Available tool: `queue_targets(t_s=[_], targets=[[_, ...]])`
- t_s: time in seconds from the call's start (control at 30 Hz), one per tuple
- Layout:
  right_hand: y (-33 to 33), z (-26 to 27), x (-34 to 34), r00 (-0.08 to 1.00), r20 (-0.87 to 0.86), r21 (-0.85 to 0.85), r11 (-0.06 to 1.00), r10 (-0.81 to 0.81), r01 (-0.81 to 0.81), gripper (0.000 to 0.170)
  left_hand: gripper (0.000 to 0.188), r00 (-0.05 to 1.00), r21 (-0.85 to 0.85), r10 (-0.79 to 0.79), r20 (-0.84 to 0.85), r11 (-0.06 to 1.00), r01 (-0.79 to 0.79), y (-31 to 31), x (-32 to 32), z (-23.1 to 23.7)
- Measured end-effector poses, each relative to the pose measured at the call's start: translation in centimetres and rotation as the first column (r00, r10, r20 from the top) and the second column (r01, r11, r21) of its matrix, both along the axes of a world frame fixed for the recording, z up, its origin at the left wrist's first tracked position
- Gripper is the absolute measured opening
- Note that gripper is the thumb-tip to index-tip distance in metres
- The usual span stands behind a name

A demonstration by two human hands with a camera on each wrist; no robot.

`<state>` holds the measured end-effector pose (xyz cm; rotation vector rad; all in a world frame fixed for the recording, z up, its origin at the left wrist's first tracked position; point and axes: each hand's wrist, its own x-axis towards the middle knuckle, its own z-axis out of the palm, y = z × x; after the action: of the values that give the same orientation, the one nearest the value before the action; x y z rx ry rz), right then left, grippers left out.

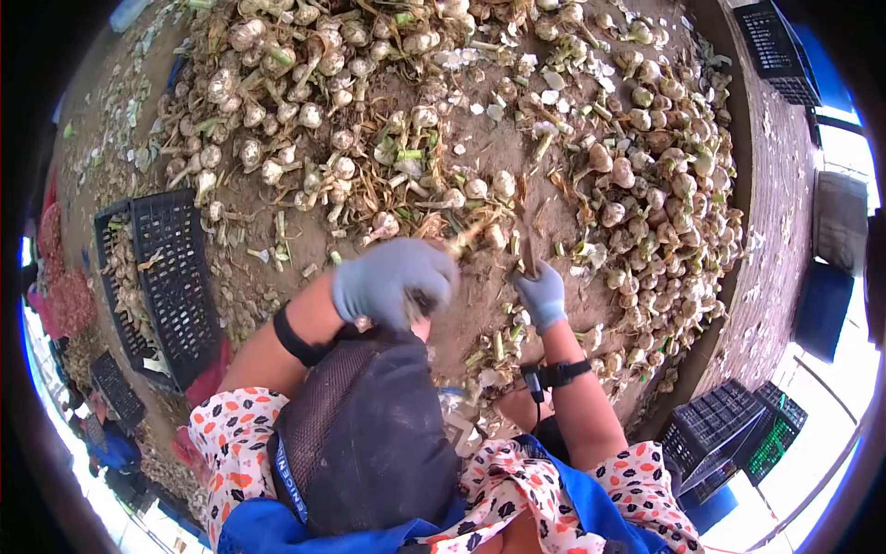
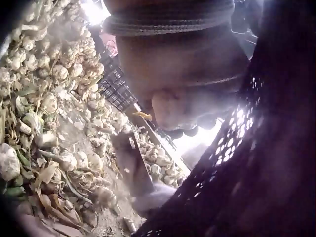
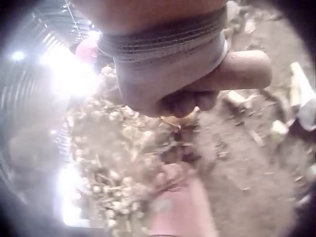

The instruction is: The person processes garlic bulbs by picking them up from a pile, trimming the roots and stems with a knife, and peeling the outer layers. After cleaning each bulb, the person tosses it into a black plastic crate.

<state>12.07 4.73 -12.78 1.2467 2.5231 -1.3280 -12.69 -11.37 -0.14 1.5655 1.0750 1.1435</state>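
Observation:
My gloved left hand (image 1: 392, 282) is curled above the heap, close to my covered knee. A blurred, dry garlic stalk (image 1: 472, 233) sticks out past its fingers; any bulb is hidden in the palm. In the left wrist view the curled left fingers (image 2: 182, 131) show dark tips. My gloved right hand (image 1: 543, 294) grips a knife (image 1: 528, 245), its blade pointing away from me over bare ground. The knife's wooden handle (image 3: 244, 70) juts out behind the right fist. Loose garlic bulbs (image 1: 503, 185) with stalks lie just beyond both hands.
Large garlic heaps (image 1: 305, 102) spread ahead and to the right (image 1: 683, 203). A black crate (image 1: 175, 286) holding garlic stands at left. A wooden board (image 1: 734, 305) edges the right side, with more crates (image 1: 715, 425) beyond. Cut stalks and white skins litter the ground.

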Motion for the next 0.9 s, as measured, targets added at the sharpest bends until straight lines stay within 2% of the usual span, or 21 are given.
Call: queue_targets(t_s=[0.07, 0.1, 0.13, 0.17, 0.2, 0.23, 0.27, 0.3, 0.33, 0.37, 0.4, 0.47, 0.5, 0.6, 0.63, 0.7, 0.73, 0.77, 0.8, 0.87, 0.9], targets=[[-0.7, 1.4, 2.1, 0.943, 0.196, -0.307, 0.896, -0.269, 0.32, 0.017, 0.009, 0.956, -0.321, 0.289, -0.051, 0.902, -0.289, -2.7, -1.9, -3.6], [-1.2, 1.2, 3.2, 0.941, 0.196, -0.304, 0.896, -0.274, 0.324, 0.017, 0.022, 0.873, -0.307, 0.376, -0.311, 0.829, -0.467, -4.1, -3.6, -6.6], [-1.7, 0.6, 3.8, 0.929, 0.19, -0.326, 0.871, -0.319, 0.366, 0.015, 0.046, 0.815, -0.355, 0.559, -0.154, 0.738, -0.573, -1.8, -3.3, -4.8], [-2.0, -0.2, 4.2, 0.913, 0.187, -0.35, 0.844, -0.362, 0.406, 0.014, 0.075, 0.789, -0.463, 0.519, 0.328, 0.817, -0.345, -0.3, -2.2, -2.7], [-2.8, 1.1, 3.3, 0.845, 0.258, -0.455, 0.713, -0.468, 0.534, 0.015, 0.087, 0.904, 0.063, 0.414, -0.103, 0.91, -0.41, 2.7, -2.0, -1.8], [-3.1, -0.6, 4.5, 0.884, 0.205, -0.433, 0.771, -0.42, 0.467, 0.012, 0.085, 0.847, -0.128, 0.289, 0.446, 0.957, -0.259, 4.3, 0.6, -2.1], [-3.4, -0.6, 4.5, 0.866, 0.217, -0.464, 0.733, -0.45, 0.497, 0.013, 0.072, 0.876, -0.239, 0.335, 0.347, 0.935, -0.263, 5.9, 1.0, 0.6], [-3.8, -0.6, 4.4, 0.848, 0.225, -0.493, 0.695, -0.48, 0.524, 0.013, 0.066, 0.959, -0.318, 0.257, -0.121, 0.905, -0.282, 7.4, 1.2, -1.2], [-4.0, -0.9, 4.5, 0.85, 0.223, -0.513, 0.684, -0.477, 0.518, 0.013, 0.061, 0.829, -0.374, 0.09, -0.552, 0.862, -0.343, 8.6, 1.5, -4.0], [-4.0, -0.8, 4.4, 0.853, 0.219, -0.51, 0.69, -0.473, 0.513, 0.013, 0.053, 0.68, -0.401, -0.081, -0.728, 0.855, -0.329, 9.5, 2.6, -6.0], [-4.0, -0.6, 4.5, 0.864, 0.203, -0.533, 0.688, -0.462, 0.493, 0.013, 0.048, 0.63, -0.607, -0.315, -0.71, 0.728, -0.32, 10.5, 3.6, -5.1], [-3.9, -0.8, 4.7, 0.892, 0.172, -0.507, 0.739, -0.418, 0.444, 0.013, 0.045, 0.463, -0.474, -0.288, -0.838, 0.805, -0.357, 9.5, 6.8, -12.3], [-3.9, 1.4, 3.3, 0.867, 0.178, -0.539, 0.691, -0.464, 0.481, 0.012, 0.044, 0.462, -0.454, -0.273, -0.844, 0.822, -0.344, 9.8, 7.0, -13.6], [-3.1, 3.0, 1.7, 0.862, 0.135, -0.534, 0.697, -0.488, 0.478, 0.011, 0.048, 0.6, -0.423, -0.128, -0.79, 0.822, -0.381, 9.3, 4.9, -12.3], [-2.5, 3.3, 1.1, 0.867, 0.118, -0.537, 0.703, -0.484, 0.466, 0.011, 0.048, 0.589, -0.411, -0.119, -0.8, 0.823, -0.392, 9.3, 4.1, -10.7], [-1.6, 3.7, -0.4, 0.855, 0.074, -0.691, 0.591, -0.514, 0.416, 0.014, 0.063, 0.762, -0.515, -0.025, -0.647, 0.752, -0.413, 8.3, 2.6, -7.9], [-1.1, 4.1, -1.2, 0.888, 0.074, -0.698, 0.613, -0.455, 0.372, 0.021, 0.079, 0.764, -0.465, 0.082, -0.64, 0.751, -0.47, 7.7, 2.5, -7.4], [-1.1, 4.3, -2.5, 0.87, -0.06, -0.758, 0.589, -0.49, 0.28, 0.025, 0.084, 0.8, -0.547, 0.06, -0.597, 0.699, -0.46, 7.1, 2.1, -6.7], [-1.1, 4.8, -3.7, 0.873, -0.127, -0.756, 0.616, -0.47, 0.221, 0.024, 0.086, 0.82, -0.524, 0.185, -0.541, 0.688, -0.501, 6.3, 2.1, -8.0], [-0.7, 3.8, -4.4, 0.893, -0.197, -0.747, 0.652, -0.404, 0.13, 0.024, 0.09, 0.817, -0.486, 0.436, -0.377, 0.657, -0.576, 4.3, 2.3, -11.7], [-0.5, 5.5, -5.2, 0.924, -0.171, -0.727, 0.676, -0.341, 0.115, 0.023, 0.086, 0.879, -0.724, 0.473, -0.063, 0.584, -0.367, 4.4, 1.4, -9.0]])
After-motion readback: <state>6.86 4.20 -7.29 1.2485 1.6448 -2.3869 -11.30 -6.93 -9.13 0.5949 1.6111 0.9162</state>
